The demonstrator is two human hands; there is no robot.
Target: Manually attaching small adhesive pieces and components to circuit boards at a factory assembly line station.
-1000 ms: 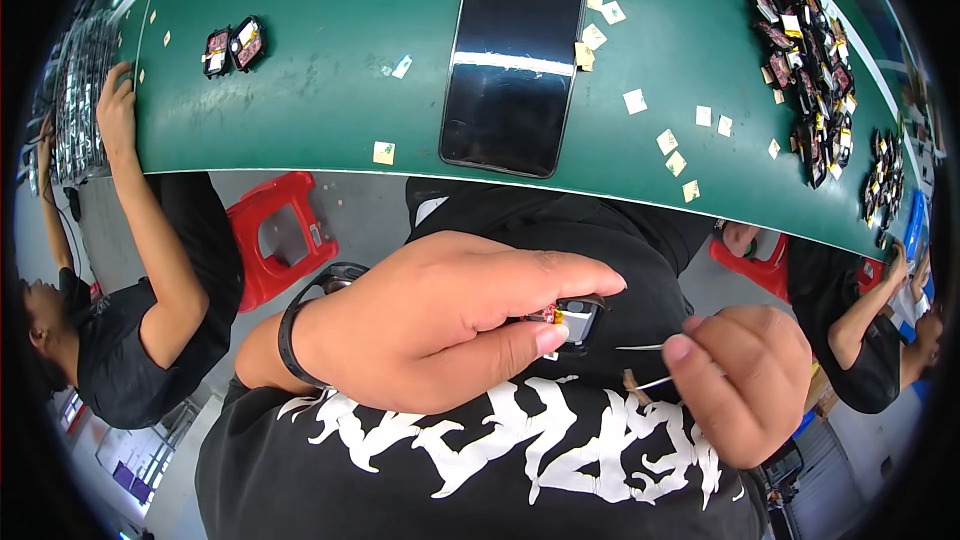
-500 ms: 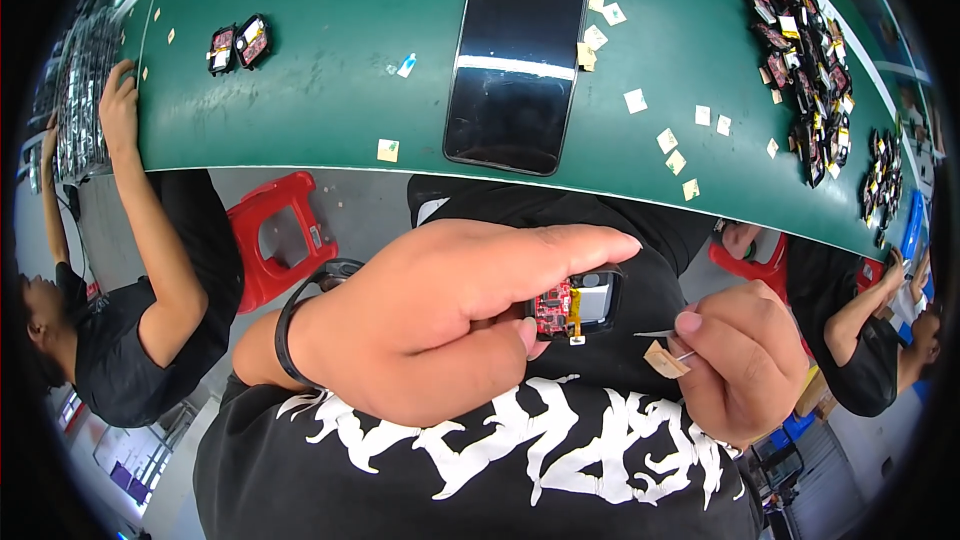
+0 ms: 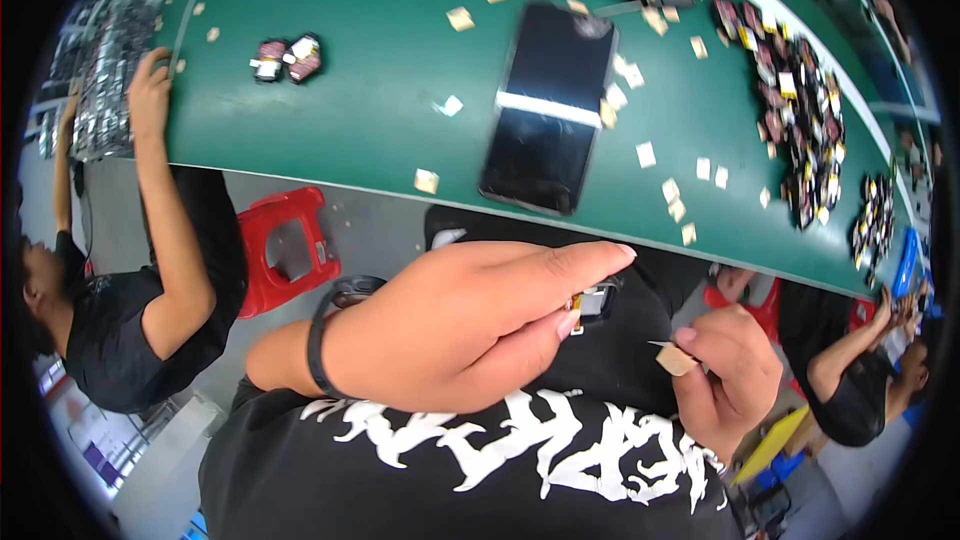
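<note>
My left hand (image 3: 465, 325) is closed round a small black device housing (image 3: 603, 302), held above my lap. Its thumb covers most of the inside; a pale rectangular part and a bit of yellow flex strip show beside the thumb tip. To the right of the housing and apart from it, my right hand (image 3: 735, 365) is closed in a pinch. A thin pointed tip, seemingly of tweezers (image 3: 658, 343), sticks out from its fingers. At the same fingertips is a small tan paper square (image 3: 676, 360). The rest of the tool is hidden in the hand.
On the green table (image 3: 370, 100) lies a large dark phone-like slab (image 3: 550, 110) among scattered paper squares. Two open housings (image 3: 288, 58) lie at the left, a long heap of similar ones (image 3: 800, 120) at the right. Co-workers sit on both sides; a red stool (image 3: 285, 250) stands left.
The whole view has shifted, with the table lower and further right. My left thumb now hides the red circuit board that showed before. My right hand still holds the tool and paper.
</note>
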